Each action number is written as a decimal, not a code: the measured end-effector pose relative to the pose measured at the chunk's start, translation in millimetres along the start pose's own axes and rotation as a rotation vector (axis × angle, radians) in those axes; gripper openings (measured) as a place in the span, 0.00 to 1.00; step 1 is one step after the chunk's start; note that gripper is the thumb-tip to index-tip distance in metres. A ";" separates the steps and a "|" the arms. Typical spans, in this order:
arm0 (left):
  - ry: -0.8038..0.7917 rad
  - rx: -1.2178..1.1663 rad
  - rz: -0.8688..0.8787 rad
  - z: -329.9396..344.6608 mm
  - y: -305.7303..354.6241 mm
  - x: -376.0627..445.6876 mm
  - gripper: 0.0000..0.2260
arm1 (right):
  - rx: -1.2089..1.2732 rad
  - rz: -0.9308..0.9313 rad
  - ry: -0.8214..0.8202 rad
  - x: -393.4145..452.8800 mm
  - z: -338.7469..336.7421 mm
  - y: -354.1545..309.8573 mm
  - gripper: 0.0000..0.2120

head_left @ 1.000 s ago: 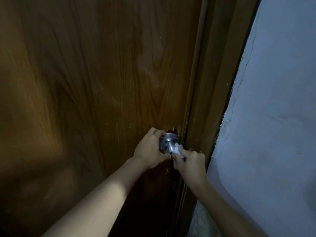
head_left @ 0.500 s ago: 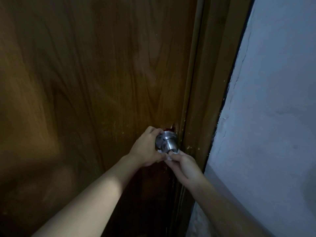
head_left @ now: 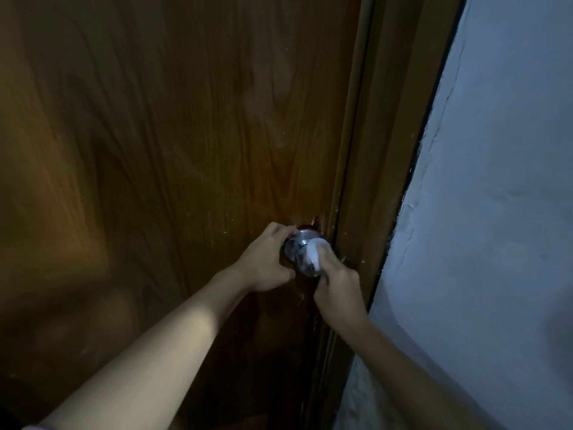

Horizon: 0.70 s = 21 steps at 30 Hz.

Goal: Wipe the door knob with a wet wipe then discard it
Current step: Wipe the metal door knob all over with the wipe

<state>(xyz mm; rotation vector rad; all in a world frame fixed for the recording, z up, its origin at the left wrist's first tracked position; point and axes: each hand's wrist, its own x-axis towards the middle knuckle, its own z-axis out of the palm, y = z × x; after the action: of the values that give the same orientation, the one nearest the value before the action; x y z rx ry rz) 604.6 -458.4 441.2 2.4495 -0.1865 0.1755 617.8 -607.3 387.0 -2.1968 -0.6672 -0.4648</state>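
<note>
You are working low in the frame, at about five o'clock from the picture's centre, where the metal door knob (head_left: 300, 250) is sticking out of the brown door (head_left: 173, 156) just beside the door frame (head_left: 375, 169). Your left hand (head_left: 266, 264) is curling around the knob from its nine o'clock side, fingers wrapped over the top and gripping it, apparently to steady it. Your right hand (head_left: 336, 283) is coming in from the knob's four o'clock side, closed on the white wet wipe (head_left: 313, 252), with the thumb pressing the wipe flat against the knob's rounded face.

As for progress, you are in the middle of the wiping step. The wipe is covering the three o'clock part of the knob's face, while the nine o'clock part is showing bare and shiny; whether that part has been cleaned you cannot tell from here. The neck behind the knob is hidden by your fingers. Discarding the wipe is not yet done, and no bin is showing.

The knob's long axis is running straight out from the door face, pointing toward you and slightly down in the view. The wipe is lying bunched, its longer side running roughly from twelve to six o'clock over the face.
</note>
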 end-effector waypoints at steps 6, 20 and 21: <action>0.009 0.014 -0.008 0.6 1.7 -1.4 0.35 | -0.081 -0.036 0.097 -8.9 -1.1 -0.9 0.22; 0.014 0.028 -0.007 2.9 -1.7 2.2 0.35 | -0.077 -0.065 0.009 7.7 -5.4 6.6 0.21; 0.009 0.025 -0.014 2.9 -2.2 2.0 0.35 | -0.104 -0.137 -0.011 7.8 -4.7 4.6 0.22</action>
<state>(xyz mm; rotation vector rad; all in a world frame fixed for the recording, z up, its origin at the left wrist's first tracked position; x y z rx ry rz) 607.2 -458.7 438.0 2.4734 -0.1644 0.1838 626.2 -611.0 391.4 -2.2615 -0.8188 -0.5698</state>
